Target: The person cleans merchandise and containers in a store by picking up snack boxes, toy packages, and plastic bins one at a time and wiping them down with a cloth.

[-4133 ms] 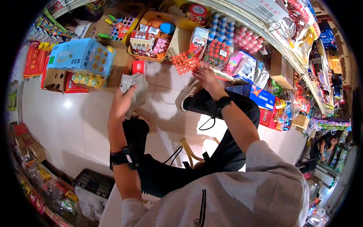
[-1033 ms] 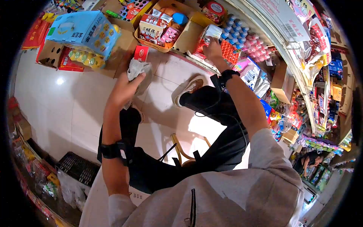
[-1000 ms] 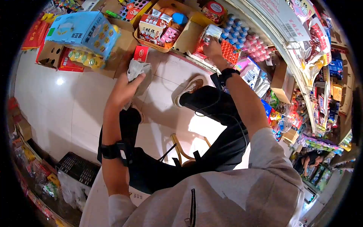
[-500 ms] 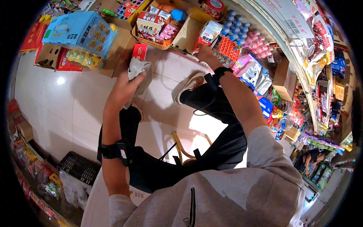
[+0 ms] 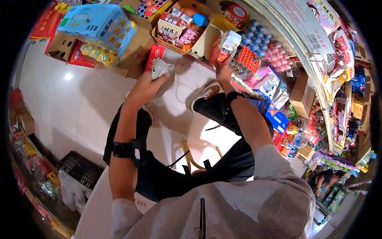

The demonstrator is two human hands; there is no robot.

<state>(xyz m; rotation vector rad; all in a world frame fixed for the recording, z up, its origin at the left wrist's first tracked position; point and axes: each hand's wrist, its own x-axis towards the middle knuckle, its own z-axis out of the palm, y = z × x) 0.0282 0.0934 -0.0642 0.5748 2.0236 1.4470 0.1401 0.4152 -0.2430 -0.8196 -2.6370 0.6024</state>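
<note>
My left hand [image 5: 149,87] is closed round a crumpled grey-white cloth [image 5: 161,71], just below a narrow red box [image 5: 154,56]. At the shelf edge, my right hand [image 5: 224,72] grips the lower end of a red and white packet bundle [image 5: 228,44]. Right of that bundle lies an orange-red egg-tray-like sheet [image 5: 249,59], with blue-capped bottles [image 5: 256,38] and pink-capped bottles [image 5: 277,57] behind it. To the left, an open carton [image 5: 186,48] holds brown and white packets [image 5: 171,28] and a pink pack.
A blue drinks box [image 5: 89,24] stands on cartons at the upper left. A black crate [image 5: 80,169] sits at the lower left. My legs and a stool leg [image 5: 186,157] are below my hands. Shelving [image 5: 318,79] curves down the right, with another person [image 5: 325,179] at the far right.
My right hand now holds the packet bundle, which has lifted and tilted at the shelf edge. The orange-red sheet, held earlier, lies beside the bottles. The cloth is still in my left hand.
</note>
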